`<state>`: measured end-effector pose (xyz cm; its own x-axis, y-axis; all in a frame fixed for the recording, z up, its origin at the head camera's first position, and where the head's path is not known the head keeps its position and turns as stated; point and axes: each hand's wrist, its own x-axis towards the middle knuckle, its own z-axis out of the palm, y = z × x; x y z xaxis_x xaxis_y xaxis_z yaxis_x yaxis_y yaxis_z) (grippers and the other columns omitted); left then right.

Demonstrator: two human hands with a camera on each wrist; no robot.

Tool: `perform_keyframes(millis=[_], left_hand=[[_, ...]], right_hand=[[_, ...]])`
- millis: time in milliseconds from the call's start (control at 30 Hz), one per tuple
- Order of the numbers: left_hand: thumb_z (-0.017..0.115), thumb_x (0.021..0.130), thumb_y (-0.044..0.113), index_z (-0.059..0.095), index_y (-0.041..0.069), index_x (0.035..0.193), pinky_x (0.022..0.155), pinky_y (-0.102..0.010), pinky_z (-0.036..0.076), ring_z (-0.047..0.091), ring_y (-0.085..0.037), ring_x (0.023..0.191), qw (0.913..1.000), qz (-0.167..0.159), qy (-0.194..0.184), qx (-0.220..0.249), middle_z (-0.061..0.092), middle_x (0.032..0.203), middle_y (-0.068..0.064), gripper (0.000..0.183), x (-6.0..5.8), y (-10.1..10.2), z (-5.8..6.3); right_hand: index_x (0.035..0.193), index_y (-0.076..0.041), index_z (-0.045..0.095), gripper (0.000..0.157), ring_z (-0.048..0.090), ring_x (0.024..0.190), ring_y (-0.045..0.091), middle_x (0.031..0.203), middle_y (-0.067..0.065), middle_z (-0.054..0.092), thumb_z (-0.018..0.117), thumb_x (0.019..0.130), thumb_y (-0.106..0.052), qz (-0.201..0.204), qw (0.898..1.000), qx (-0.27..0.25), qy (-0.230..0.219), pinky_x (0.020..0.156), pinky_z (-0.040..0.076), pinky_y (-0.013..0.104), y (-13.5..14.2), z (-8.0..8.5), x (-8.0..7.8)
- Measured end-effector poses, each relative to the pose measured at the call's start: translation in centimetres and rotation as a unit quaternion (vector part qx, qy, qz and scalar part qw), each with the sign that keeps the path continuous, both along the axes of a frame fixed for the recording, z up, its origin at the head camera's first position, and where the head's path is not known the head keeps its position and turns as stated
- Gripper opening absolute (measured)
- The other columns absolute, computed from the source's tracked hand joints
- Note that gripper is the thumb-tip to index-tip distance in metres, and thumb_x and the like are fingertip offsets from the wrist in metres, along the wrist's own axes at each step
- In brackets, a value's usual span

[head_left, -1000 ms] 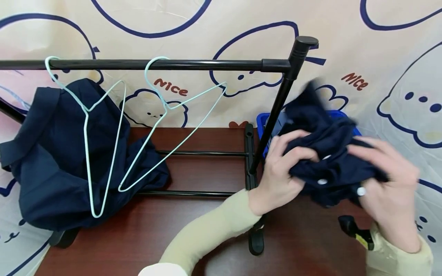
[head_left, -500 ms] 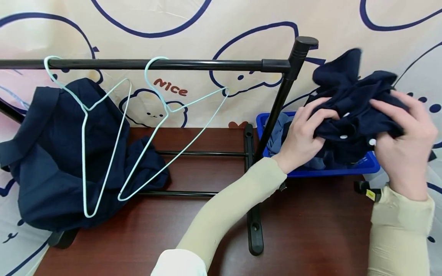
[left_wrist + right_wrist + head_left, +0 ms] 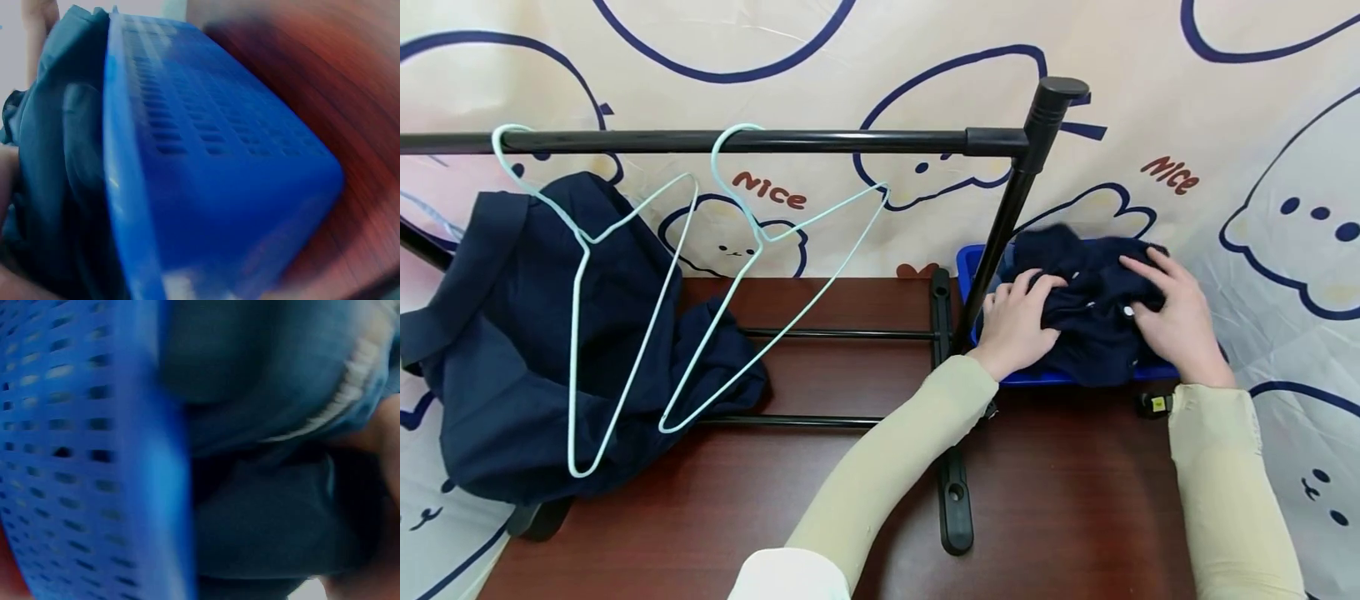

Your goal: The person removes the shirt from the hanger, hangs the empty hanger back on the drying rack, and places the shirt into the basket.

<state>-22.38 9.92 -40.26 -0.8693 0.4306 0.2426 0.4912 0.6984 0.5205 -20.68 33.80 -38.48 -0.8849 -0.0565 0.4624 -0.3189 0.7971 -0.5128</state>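
Note:
A crumpled navy garment with white buttons lies heaped in the blue plastic basket at the right in the head view. My left hand rests on the garment's left side, thumb apart from the fingers. On its right side lies my right hand, fingers and thumb spread over the cloth. In the left wrist view, dark cloth bulges at the basket's slotted wall. The right wrist view is blurred and shows dark folds inside the basket rim.
A black clothes rack's rail crosses the view, and its upright post stands close by the basket's left end. Two mint hangers hang from the rail. Behind them another navy garment is bunched on the brown table.
Both hands have carried the buttoned navy garment from beside the rack post, up over the basket, then down into it. The grip on the cloth has loosened. The left hanger has swung slightly.

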Motion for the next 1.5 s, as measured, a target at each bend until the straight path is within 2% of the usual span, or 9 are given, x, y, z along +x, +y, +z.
perform_keyframes(millis=[133,333,500,667,767,867,1067,1167,1500], left_hand=[[0.073,0.093,0.036,0.033,0.042,0.156,0.112,-0.042,0.032,0.034,-0.028,0.141,0.996,0.018,-0.071,-0.052,0.022,0.165,0.002,0.075,-0.5,-0.2,-1.0],[0.076,0.089,0.048,0.018,0.044,0.162,0.116,-0.036,0.028,0.02,-0.027,0.151,0.9844,0.027,-0.065,-0.161,0.008,0.169,-0.002,0.093,-1.0,0.0,-2.2],[0.068,0.085,0.067,0.003,0.044,0.163,0.119,-0.039,0.019,0.01,-0.027,0.153,0.95,0.047,-0.035,-0.307,-0.001,0.17,-0.002,0.104,-1.2,0.8,-2.7],[0.058,0.084,0.077,-0.004,0.045,0.162,0.121,-0.043,0.011,0.0,-0.026,0.154,0.9126,0.075,-0.029,-0.401,-0.006,0.17,0.0,0.105,-1.5,1.4,-2.9],[0.054,0.083,0.081,-0.006,0.044,0.161,0.121,-0.044,0.009,-0.001,-0.026,0.154,0.9026,0.077,-0.026,-0.423,-0.007,0.17,0.0,0.106,-1.6,1.5,-3.2],[0.057,0.082,0.081,-0.004,0.043,0.162,0.12,-0.044,0.012,0.002,-0.026,0.154,0.911,0.067,-0.014,-0.407,-0.003,0.17,-0.002,0.108,-1.8,1.3,-3.5],[0.074,0.078,0.069,0.02,0.039,0.162,0.117,-0.039,0.024,0.021,-0.024,0.15,0.9587,0.043,0.016,-0.281,0.017,0.167,-0.006,0.104,-2.1,0.4,-3.9],[0.076,0.08,0.064,0.027,0.036,0.161,0.117,-0.038,0.027,0.025,-0.024,0.148,0.973,0.031,0.016,-0.228,0.02,0.166,-0.007,0.099,-2.0,0.0,-3.8],[0.071,0.089,0.058,0.025,0.029,0.162,0.119,-0.04,0.021,0.023,-0.03,0.15,0.9881,0.028,-0.01,-0.151,0.019,0.167,-0.007,0.091,-0.7,-0.7,-2.6]], right_hand=[[0.152,0.005,0.04,0.065,0.013,0.144,0.06,0.151,0.044,0.026,0.059,0.09,0.007,0.049,0.99,0.066,-0.114,0.118,0.003,0.06,0.9,-1.5,-0.8],[0.164,-0.009,0.01,0.079,-0.006,0.142,0.063,0.16,0.038,0.0,0.052,0.097,-0.001,0.056,0.952,0.096,-0.287,0.108,-0.001,0.076,0.9,-3.2,-2.0],[0.164,-0.02,-0.001,0.084,-0.012,0.141,0.063,0.163,0.031,-0.009,0.05,0.099,-0.008,0.038,0.925,0.133,-0.355,0.103,-0.002,0.08,0.7,-4.1,-2.6],[0.164,-0.019,0.0,0.081,-0.01,0.14,0.064,0.163,0.031,-0.007,0.05,0.101,-0.013,0.035,0.916,0.153,-0.369,0.103,-0.002,0.081,0.1,-4.1,-2.8],[0.164,-0.018,0.001,0.08,-0.01,0.14,0.064,0.163,0.031,-0.006,0.05,0.102,-0.014,0.034,0.914,0.154,-0.375,0.103,-0.001,0.081,-0.1,-4.1,-2.8],[0.164,-0.017,0.0,0.079,-0.009,0.14,0.064,0.163,0.031,-0.006,0.049,0.102,-0.013,0.032,0.913,0.154,-0.376,0.103,-0.001,0.081,-0.2,-4.2,-2.8],[0.165,-0.019,0.0,0.08,-0.008,0.142,0.062,0.164,0.03,-0.006,0.048,0.101,-0.011,0.028,0.919,0.137,-0.368,0.105,-0.002,0.079,0.0,-4.5,-2.9],[0.165,-0.018,0.002,0.08,-0.007,0.143,0.061,0.164,0.03,-0.005,0.048,0.099,-0.009,0.023,0.923,0.131,-0.362,0.105,-0.002,0.079,0.0,-4.6,-2.9],[0.164,-0.011,0.013,0.078,0.002,0.142,0.062,0.163,0.033,0.004,0.052,0.097,-0.007,0.01,0.937,0.121,-0.329,0.104,0.005,0.081,0.0,-4.9,-3.1]])
